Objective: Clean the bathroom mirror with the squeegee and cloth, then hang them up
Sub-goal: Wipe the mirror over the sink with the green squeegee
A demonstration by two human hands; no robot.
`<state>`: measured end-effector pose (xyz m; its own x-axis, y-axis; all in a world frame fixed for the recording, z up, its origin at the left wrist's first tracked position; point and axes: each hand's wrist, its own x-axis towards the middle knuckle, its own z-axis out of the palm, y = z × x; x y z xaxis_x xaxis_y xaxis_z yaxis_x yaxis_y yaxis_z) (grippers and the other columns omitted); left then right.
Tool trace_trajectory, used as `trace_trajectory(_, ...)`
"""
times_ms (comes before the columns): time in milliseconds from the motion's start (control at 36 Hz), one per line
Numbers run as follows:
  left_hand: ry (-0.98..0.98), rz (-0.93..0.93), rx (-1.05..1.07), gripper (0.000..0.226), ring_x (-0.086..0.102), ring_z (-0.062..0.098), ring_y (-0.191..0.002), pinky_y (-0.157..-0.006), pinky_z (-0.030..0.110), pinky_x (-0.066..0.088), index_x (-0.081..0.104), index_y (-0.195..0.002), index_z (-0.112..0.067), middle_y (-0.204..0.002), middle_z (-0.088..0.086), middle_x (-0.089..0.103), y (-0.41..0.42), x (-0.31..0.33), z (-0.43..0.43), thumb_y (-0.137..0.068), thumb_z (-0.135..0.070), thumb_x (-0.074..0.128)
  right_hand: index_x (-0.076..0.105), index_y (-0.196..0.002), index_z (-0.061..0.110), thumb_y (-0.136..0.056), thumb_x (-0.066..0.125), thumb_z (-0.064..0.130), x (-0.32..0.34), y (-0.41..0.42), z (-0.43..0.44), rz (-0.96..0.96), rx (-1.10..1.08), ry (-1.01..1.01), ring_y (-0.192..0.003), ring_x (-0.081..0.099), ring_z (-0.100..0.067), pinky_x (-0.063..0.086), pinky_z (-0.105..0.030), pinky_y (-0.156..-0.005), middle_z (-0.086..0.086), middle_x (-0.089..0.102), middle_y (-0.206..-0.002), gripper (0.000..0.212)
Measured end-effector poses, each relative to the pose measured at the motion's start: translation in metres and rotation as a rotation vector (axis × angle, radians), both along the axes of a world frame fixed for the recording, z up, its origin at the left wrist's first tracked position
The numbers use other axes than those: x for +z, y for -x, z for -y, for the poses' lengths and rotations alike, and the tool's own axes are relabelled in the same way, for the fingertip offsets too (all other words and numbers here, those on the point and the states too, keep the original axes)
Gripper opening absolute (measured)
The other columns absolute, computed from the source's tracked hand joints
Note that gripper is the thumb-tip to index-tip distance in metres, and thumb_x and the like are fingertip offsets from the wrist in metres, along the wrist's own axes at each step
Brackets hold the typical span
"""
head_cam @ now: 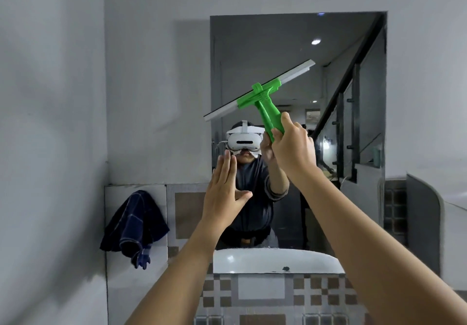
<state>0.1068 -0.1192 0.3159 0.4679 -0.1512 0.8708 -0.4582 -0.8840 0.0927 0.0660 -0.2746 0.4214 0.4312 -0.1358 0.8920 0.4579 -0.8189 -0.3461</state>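
Note:
A frameless mirror (290, 46) hangs on the grey wall ahead. My right hand (294, 145) grips the green handle of a squeegee (262, 94), whose long grey blade is tilted, its right end higher, in front of the glass. My left hand (223, 190) is raised flat with fingers together and thumb out, near the mirror's lower left corner, holding nothing. A dark blue checked cloth (135, 226) hangs on the tiled wall left of the mirror, below my left hand.
A white basin (252, 259) sits below the mirror against brown-and-white checked tiles (265, 297). A grey side wall (50, 148) closes in on the left. A curved white ledge (429, 198) juts out at the right. The mirror reflects a person and a staircase.

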Motion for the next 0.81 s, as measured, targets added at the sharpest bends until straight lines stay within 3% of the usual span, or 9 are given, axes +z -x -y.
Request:
trace_trajectory(194, 0.085, -0.004, 0.002, 0.100, -0.005, 0.019, -0.143, -0.115, 0.039, 0.020, 0.004, -0.146, -0.011, -0.155, 0.004, -0.002, 0.000, -0.005, 0.008, -0.077, -0.033, 0.072, 0.037, -0.134, 0.013, -0.095, 0.042, 0.019, 0.009, -0.003, 0.039, -0.009, -0.022, 0.180, -0.102, 0.052, -0.033, 0.034, -0.040, -0.088, -0.014, 0.058, -0.107, 0.040)
trace_trajectory(444, 0.136, 0.014, 0.039, 0.100, -0.007, 0.019, -0.141, -0.114, 0.036, 0.014, -0.004, -0.142, -0.014, -0.152, 0.002, -0.005, 0.003, -0.010, 0.020, -0.078, -0.027, 0.072, 0.036, -0.135, 0.017, -0.096, 0.040, 0.021, 0.019, -0.006, 0.081, 0.008, -0.035, 0.320, -0.104, 0.050, -0.031, 0.031, -0.039, -0.088, -0.011, 0.057, -0.108, 0.040)
trace_trajectory(583, 0.180, -0.001, 0.109, 0.096, -0.017, 0.011, -0.138, -0.112, 0.023, -0.007, -0.009, -0.142, -0.017, -0.153, -0.002, -0.012, -0.002, -0.009, 0.028, -0.083, -0.034, 0.065, 0.035, -0.135, 0.019, -0.096, 0.039, 0.021, 0.014, -0.012, 0.101, 0.024, -0.037, 0.348, -0.104, 0.050, -0.029, 0.031, -0.039, -0.087, -0.010, 0.057, -0.105, 0.039)
trace_trajectory(806, 0.215, -0.040, 0.100, 0.095, -0.014, 0.011, -0.142, -0.118, 0.039, 0.005, -0.002, -0.147, -0.018, -0.156, -0.004, -0.013, -0.006, -0.010, 0.028, -0.082, -0.039, 0.064, 0.036, -0.136, 0.017, -0.097, 0.039, 0.024, 0.007, -0.017, 0.143, 0.059, -0.081, 0.430, -0.100, 0.052, -0.029, 0.031, -0.038, -0.081, -0.009, 0.058, -0.106, 0.040)
